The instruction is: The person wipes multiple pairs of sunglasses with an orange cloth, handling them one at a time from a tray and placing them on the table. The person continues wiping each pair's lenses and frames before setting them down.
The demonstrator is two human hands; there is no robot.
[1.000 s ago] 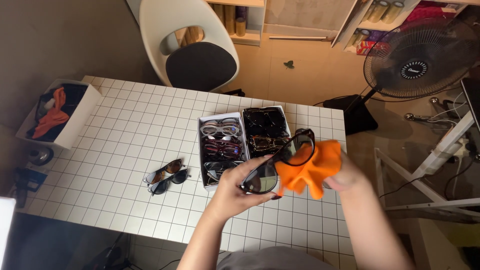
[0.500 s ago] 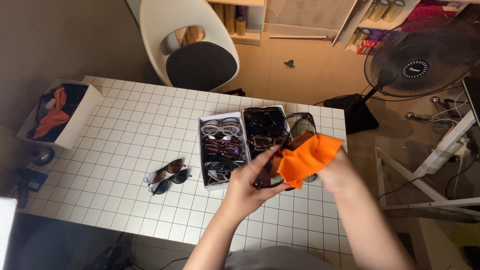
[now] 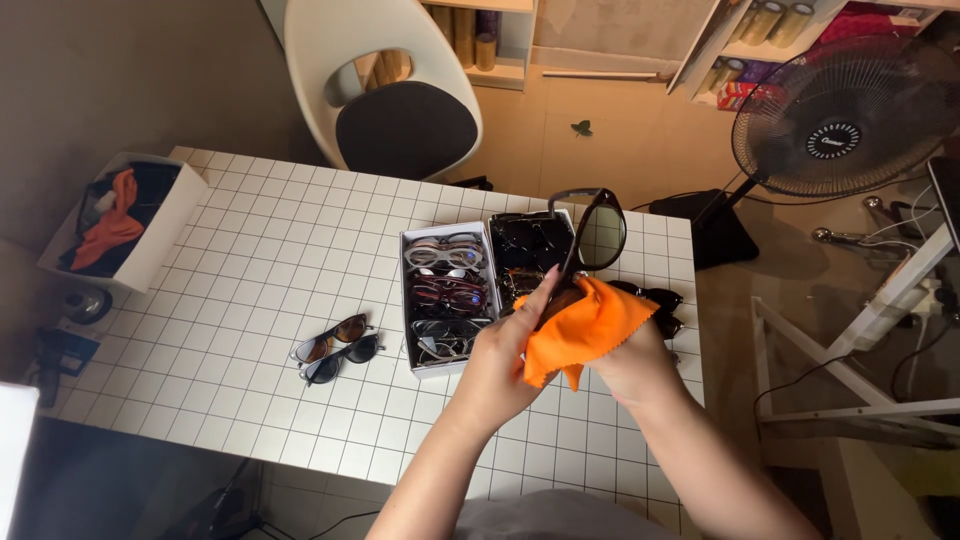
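Both forearms are bare from the elbow down, with no sleeves, watch, bracelet or rings showing on either. The left hand (image 3: pixel 503 352) has long fingers, and a fingertip near the top of it carries a rounded nail painted a pale pink; the right hand (image 3: pixel 632 362) is largely covered, so only its back and wrist show, and its nails cannot be seen. At the bottom edge, between the two arms, lies a strip of plain grey fabric garment (image 3: pixel 560 515), smooth and unmarked.
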